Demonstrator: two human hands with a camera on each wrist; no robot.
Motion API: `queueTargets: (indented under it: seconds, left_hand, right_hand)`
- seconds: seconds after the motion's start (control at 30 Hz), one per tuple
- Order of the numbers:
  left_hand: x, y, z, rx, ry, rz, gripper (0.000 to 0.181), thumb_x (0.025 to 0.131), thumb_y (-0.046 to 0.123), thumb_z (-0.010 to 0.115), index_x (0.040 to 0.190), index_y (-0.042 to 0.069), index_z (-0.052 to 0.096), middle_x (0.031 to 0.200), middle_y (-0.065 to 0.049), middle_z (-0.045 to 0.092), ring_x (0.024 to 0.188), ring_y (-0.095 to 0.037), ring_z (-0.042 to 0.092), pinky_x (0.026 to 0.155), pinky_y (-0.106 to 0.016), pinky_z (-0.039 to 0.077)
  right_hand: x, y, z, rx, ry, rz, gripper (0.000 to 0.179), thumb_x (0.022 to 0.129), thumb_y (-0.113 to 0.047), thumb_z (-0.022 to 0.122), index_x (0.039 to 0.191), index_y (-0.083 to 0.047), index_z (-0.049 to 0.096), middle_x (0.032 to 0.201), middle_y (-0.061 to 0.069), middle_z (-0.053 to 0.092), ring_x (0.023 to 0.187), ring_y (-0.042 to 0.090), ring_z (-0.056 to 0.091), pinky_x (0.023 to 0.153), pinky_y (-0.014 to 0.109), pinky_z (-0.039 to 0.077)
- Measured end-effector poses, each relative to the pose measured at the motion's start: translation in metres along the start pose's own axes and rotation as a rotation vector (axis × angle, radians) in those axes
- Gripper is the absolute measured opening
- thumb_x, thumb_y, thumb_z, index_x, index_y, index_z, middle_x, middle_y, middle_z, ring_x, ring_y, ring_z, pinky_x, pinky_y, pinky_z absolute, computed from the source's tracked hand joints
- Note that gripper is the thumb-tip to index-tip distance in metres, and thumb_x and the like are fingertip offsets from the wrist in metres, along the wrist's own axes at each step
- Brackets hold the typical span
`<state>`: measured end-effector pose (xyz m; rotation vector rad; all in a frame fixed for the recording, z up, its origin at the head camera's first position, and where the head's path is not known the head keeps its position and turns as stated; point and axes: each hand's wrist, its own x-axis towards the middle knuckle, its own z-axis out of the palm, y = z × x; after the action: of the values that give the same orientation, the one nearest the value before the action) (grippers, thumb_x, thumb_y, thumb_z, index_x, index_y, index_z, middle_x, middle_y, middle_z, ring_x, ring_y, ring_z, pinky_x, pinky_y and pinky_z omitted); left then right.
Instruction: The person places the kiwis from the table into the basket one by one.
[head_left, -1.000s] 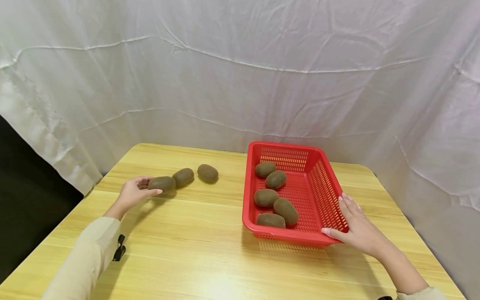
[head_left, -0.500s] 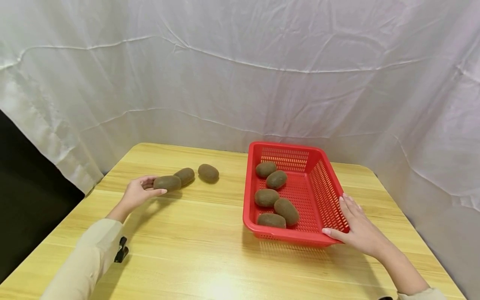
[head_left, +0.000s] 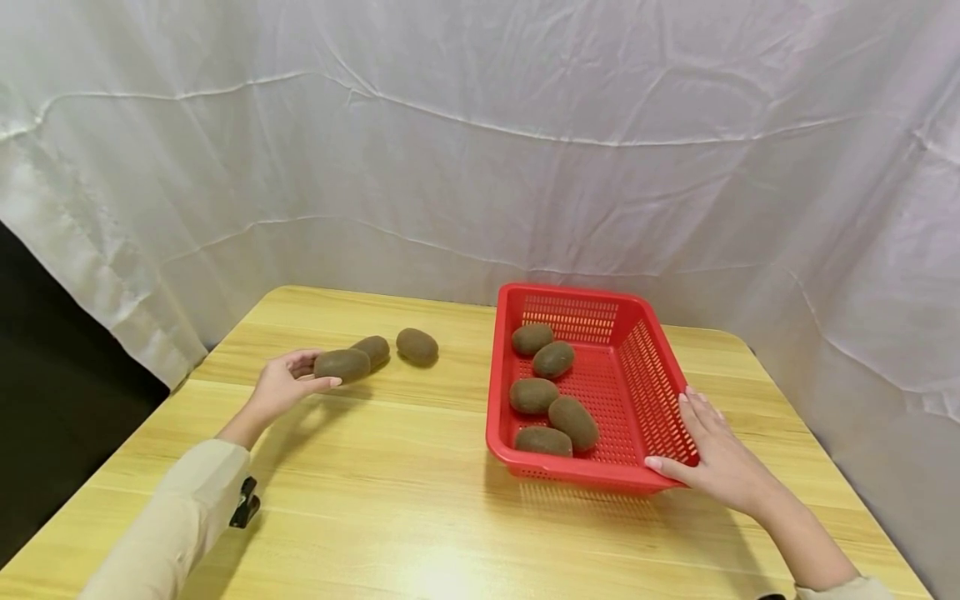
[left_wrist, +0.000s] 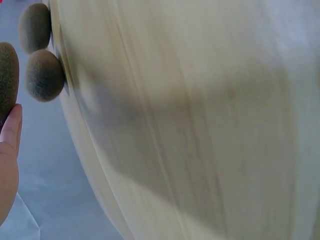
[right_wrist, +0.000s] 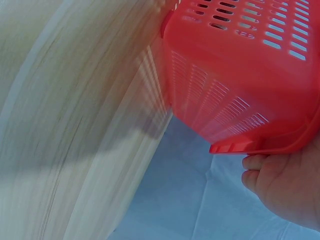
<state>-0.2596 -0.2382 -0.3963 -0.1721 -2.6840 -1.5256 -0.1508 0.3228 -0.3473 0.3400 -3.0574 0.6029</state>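
In the head view my left hand point(head_left: 279, 388) pinches a brown kiwi point(head_left: 341, 365) between thumb and fingers, over the table's left side. Behind it, partly covered, lies a second kiwi point(head_left: 375, 350), with a third kiwi point(head_left: 417, 346) just to its right. The left wrist view shows the held kiwi point(left_wrist: 7, 75) cut off by the frame edge. On the right stands a red plastic basket point(head_left: 495, 379) with slotted walls. My right hand point(head_left: 716, 462) rests on its near right corner, thumb on the front rim and straight fingers along the right side.
Several kiwis point(head_left: 534, 396) lie along the left side inside the basket. The pale wooden table point(head_left: 390, 500) ends at a white cloth backdrop point(head_left: 450, 167) behind and at the right. A dark area point(head_left: 60, 400) shows beyond the table's left edge.
My left hand has moved slightly right with its kiwi, which now overlaps more of the second kiwi in the head view. The right hand and the basket have stayed in place.
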Motion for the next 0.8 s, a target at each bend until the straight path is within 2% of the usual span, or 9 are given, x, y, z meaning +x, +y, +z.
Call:
queueTargets:
  seconds: [0.2,0.4,0.6,0.8]
  left_hand:
    - [0.000,0.005,0.005,0.002,0.008,0.024,0.062,0.082,0.030,0.070,0.129,-0.003,0.049,0.126,-0.025,0.055,0.113,-0.032,0.055,0.076,-0.009,0.048]
    - [0.001,0.013,0.012,-0.006,-0.001,0.046,0.059,0.082,0.029,0.071,0.128,-0.001,0.051,0.125,-0.022,0.057,0.105,-0.018,0.059,0.077,-0.010,0.048]
    - [0.001,0.022,0.019,-0.043,-0.019,0.058,0.061,0.082,0.028,0.071,0.130,-0.001,0.049,0.127,-0.021,0.055,0.115,-0.032,0.055,0.082,-0.014,0.050]
    - [0.003,0.034,0.029,-0.079,-0.037,0.070,0.060,0.079,0.026,0.074,0.128,-0.001,0.051,0.127,-0.020,0.056,0.115,-0.032,0.055,0.082,-0.013,0.049]
  right_hand:
    - [0.000,0.000,0.000,-0.002,0.001,0.000,0.105,0.081,-0.051,0.063,0.146,0.007,0.004,0.152,0.029,0.004,0.139,0.046,0.004,0.112,0.062,0.004]
    - [0.000,0.000,0.001,0.000,0.002,0.002,0.105,0.080,-0.051,0.063,0.146,0.007,0.005,0.152,0.030,0.005,0.139,0.047,0.005,0.111,0.063,0.006]
    - [0.001,0.001,0.001,-0.014,0.005,-0.002,0.104,0.081,-0.052,0.063,0.146,0.007,0.005,0.152,0.029,0.006,0.139,0.046,0.006,0.112,0.062,0.006]
    - [0.001,0.000,0.001,-0.040,0.009,-0.005,0.105,0.081,-0.053,0.062,0.146,0.007,0.006,0.152,0.029,0.006,0.139,0.046,0.006,0.114,0.058,0.003]
